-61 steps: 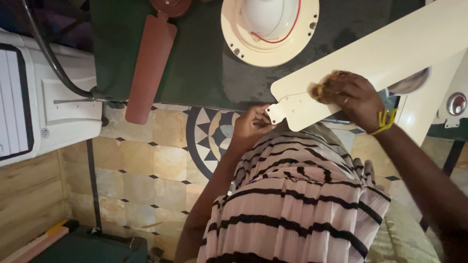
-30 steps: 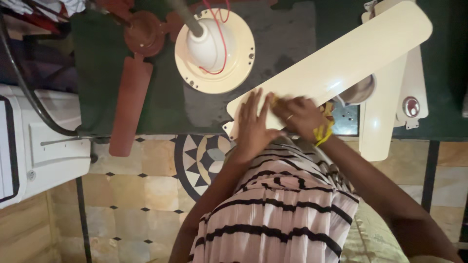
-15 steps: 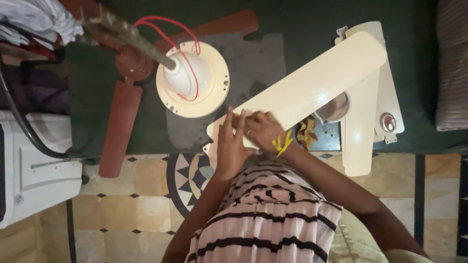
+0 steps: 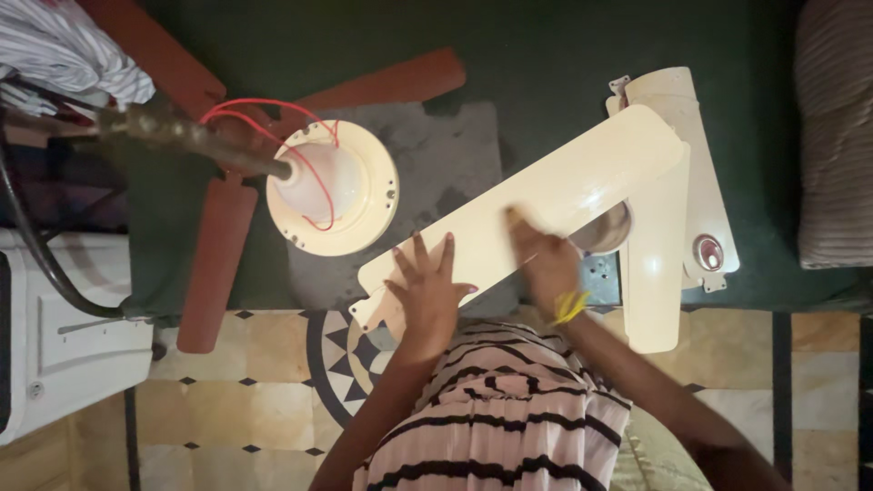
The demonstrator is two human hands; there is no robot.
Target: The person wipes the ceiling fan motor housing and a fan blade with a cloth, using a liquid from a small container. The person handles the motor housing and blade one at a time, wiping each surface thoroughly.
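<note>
A long cream fan blade (image 4: pixel 582 182) lies slanted across a dark green table (image 4: pixel 564 55). My left hand (image 4: pixel 423 286) rests flat on the blade's near mounting end, fingers spread, holding nothing. My right hand (image 4: pixel 541 259), with a yellow band at the wrist, presses on the blade's middle and is blurred by motion. Whether it holds anything is unclear. Left of the blade sits a round cream fan motor housing (image 4: pixel 332 186) with red wires and a dark rod (image 4: pixel 173 132).
Two more cream blades (image 4: pixel 659 273) lie stacked at the right, under the slanted blade's far end. A brown fan with brown blades (image 4: pixel 214 264) sits at the left. A white appliance (image 4: pixel 64 345) stands at the lower left, a striped cushion (image 4: pixel 832 136) at the right. Tiled floor (image 4: pixel 255 382) shows below.
My left hand has gone from gripping the blade's end to lying flat on it. My right hand has moved along the blade. The view has shifted up over the table.
</note>
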